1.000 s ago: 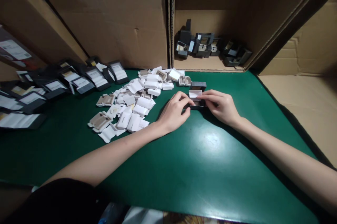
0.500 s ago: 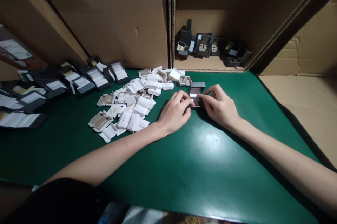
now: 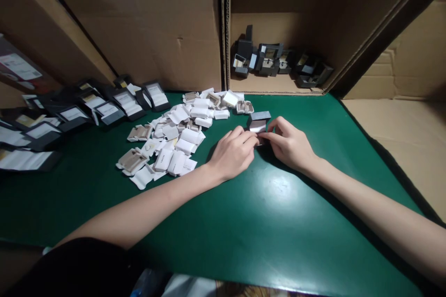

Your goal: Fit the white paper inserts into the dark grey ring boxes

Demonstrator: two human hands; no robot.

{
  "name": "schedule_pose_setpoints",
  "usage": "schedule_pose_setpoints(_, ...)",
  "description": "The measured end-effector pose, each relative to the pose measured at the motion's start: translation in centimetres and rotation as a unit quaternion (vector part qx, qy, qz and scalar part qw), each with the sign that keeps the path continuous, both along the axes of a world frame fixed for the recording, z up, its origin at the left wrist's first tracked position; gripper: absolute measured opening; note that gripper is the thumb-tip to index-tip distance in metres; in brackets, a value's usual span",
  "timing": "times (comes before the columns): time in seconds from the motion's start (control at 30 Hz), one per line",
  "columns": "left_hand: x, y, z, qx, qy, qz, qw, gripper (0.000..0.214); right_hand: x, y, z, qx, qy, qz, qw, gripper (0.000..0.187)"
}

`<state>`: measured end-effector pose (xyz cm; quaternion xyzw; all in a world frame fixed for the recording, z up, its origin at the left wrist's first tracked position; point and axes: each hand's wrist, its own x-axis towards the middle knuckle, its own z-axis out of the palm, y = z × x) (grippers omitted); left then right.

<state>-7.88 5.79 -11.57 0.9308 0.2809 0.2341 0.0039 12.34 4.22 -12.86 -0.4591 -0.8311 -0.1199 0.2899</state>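
Observation:
A small dark hinged box (image 3: 258,120) stands on the green table (image 3: 244,222), its lid part way up and a white lining showing inside. My left hand (image 3: 232,152) and my right hand (image 3: 290,144) meet at the box's front edge, fingers curled and pressed against it from both sides. The lower half of the box is hidden behind my fingers. A heap of several small white folded inserts (image 3: 177,139) lies just left of my left hand.
Several open flat dark boxes with white cards (image 3: 104,108) line the table's left side. An open cardboard carton (image 3: 278,23) at the back holds several small dark boxes (image 3: 275,61). Cardboard walls (image 3: 139,23) close off the rear; cardboard (image 3: 400,134) lies to the right.
The box's lid has tipped down from upright towards closed. Both hands have slid in closer together at the box's front, the right hand's fingers folding in.

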Motion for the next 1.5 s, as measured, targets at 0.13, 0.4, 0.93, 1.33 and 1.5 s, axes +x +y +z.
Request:
schedule_pose_setpoints(0.13,0.03,-0.18,0.08,0.003,0.014,0.007,1.0,0.018,-0.12,-0.08,0.12,-0.023,-0.019,-0.018,0.999,0.033)
schedule_pose_setpoints(0.4,0.14,-0.1,0.13,-0.023,0.015,-0.004,1.0,0.014,0.08,-0.01,-0.16,-0.026,-0.02,-0.014,0.999,0.033)
schedule_pose_setpoints(0.93,0.15,0.07,0.0,-0.016,0.051,-0.003,0.999,0.013,-0.16,-0.05,-0.05,0.003,-0.025,-0.059,0.998,0.031)
schedule_pose_setpoints(1.33,0.14,0.1,-0.2,-0.009,0.054,-0.002,0.998,0.011,0.19,-0.14,-0.41,-0.048,-0.055,-0.079,0.994,0.04)
schedule_pose_setpoints(1.5,0.16,-0.03,-0.03,-0.009,0.057,0.0,0.998,0.011,0.13,-0.25,-0.16,-0.049,-0.064,-0.07,0.994,0.038)
